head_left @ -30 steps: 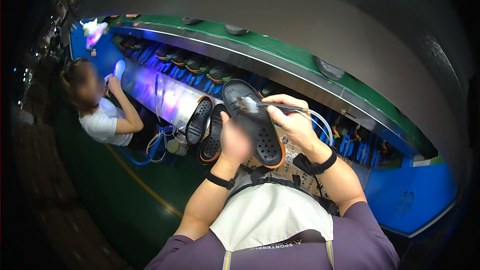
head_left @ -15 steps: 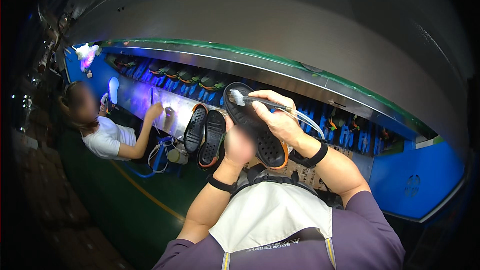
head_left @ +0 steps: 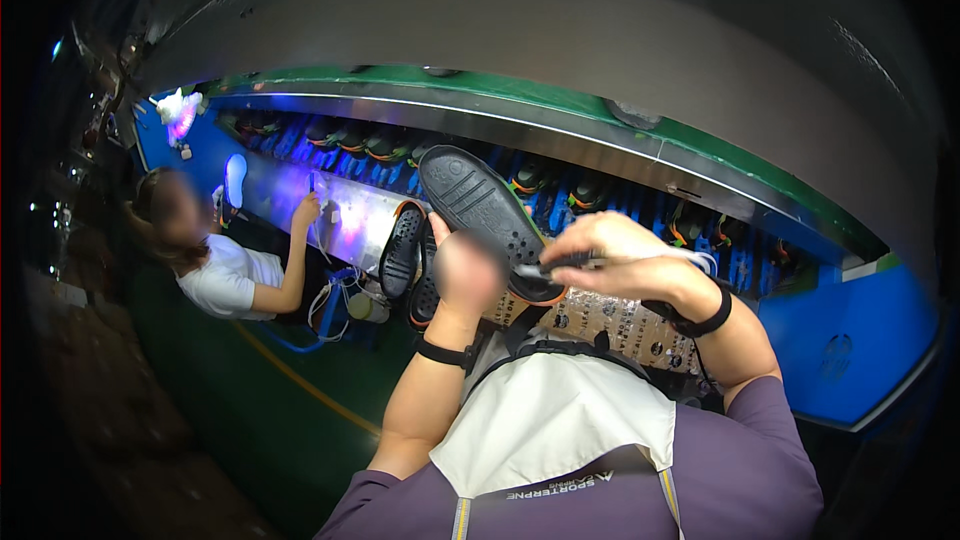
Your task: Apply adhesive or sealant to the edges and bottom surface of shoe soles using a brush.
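A black shoe sole (head_left: 470,190) with an orange edge is tilted up in front of me, its hole-dotted heel toward me. My left hand (head_left: 470,275) grips it from the left side; a blurred patch hides most of those fingers. My right hand (head_left: 640,260) is closed around a dark-handled brush (head_left: 575,261), whose tip rests at the heel end. A pale tube (head_left: 705,260) shows behind my right wrist. Two more black soles with orange edges, one (head_left: 402,250) and another (head_left: 424,292) partly hidden by my left hand, lie to the left.
Beyond the sole runs a line of blue holders (head_left: 590,225) carrying dark shoe uppers (head_left: 385,148). A metal ledge (head_left: 365,215) fronts it, with a hood edge (head_left: 500,120) above. At left a co-worker (head_left: 235,275) works beside a pale sole (head_left: 235,180). Printed cardboard (head_left: 630,330) lies below my right hand.
My right hand has brought the brush from the sole's far toe end down to the near heel end. The sole has shifted slightly up and left, and its pale wet-looking patch no longer shows.
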### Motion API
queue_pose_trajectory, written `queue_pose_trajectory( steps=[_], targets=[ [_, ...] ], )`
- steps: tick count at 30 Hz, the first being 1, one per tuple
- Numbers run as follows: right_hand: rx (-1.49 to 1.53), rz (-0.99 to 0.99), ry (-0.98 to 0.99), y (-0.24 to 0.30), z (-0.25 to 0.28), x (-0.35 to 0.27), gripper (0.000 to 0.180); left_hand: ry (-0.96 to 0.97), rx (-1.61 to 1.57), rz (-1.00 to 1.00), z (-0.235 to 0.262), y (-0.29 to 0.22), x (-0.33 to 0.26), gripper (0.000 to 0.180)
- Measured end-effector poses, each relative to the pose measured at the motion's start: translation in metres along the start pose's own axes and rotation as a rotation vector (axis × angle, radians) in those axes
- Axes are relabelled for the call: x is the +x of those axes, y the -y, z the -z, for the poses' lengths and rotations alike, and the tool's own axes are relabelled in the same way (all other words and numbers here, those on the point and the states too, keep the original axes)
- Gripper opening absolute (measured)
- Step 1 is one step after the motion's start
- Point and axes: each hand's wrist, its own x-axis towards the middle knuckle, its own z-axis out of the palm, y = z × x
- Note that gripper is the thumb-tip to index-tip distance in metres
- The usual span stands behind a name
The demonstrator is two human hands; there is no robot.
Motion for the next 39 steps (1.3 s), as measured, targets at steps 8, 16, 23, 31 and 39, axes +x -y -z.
queue_pose_trajectory(
  steps=[8,16,23,31,39],
  targets=[
    [0.315,0.142,-0.691,-0.002,-0.035,0.048,0.026,-0.18,0.045,-0.016,-0.018,0.032,-0.02,0.073],
    [0.328,0.213,-0.576,-0.008,-0.017,0.042,0.027,-0.165,0.082,-0.084,-0.036,0.012,-0.016,0.065],
    [0.14,0.258,-0.405,-0.005,-0.006,0.033,0.029,-0.117,-0.054,-0.069,-0.023,-0.004,-0.008,0.066],
    [0.064,0.288,-0.419,0.022,-0.021,0.024,0.021,0.049,-0.141,-0.043,-0.035,-0.028,0.0,0.097],
    [0.118,0.384,-0.361,0.032,-0.033,0.02,0.031,0.043,-0.139,-0.118,-0.048,-0.059,0.007,0.092]
  ],
)
